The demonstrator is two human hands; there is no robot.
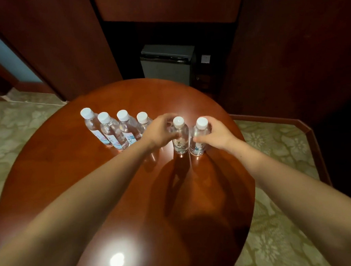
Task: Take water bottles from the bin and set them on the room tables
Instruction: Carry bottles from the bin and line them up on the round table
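Observation:
Several clear water bottles with white caps stand upright in a row across the round wooden table (70,180). My left hand (160,131) wraps around the left side of one bottle (180,138) near the row's right end. My right hand (215,133) grips the rightmost bottle (198,140) from its right side. Both of these bottles rest on the table, side by side. To the left stand the other bottles, the farthest (90,122) at the row's left end. My left hand partly hides the bottle (143,122) beside it. No bin is in view.
A small grey fridge (166,64) sits in a dark wooden cabinet recess behind the table. Dark wood panels (289,54) rise at the back and right. Patterned green carpet (277,198) surrounds the table. A bright light reflection lies on the near tabletop.

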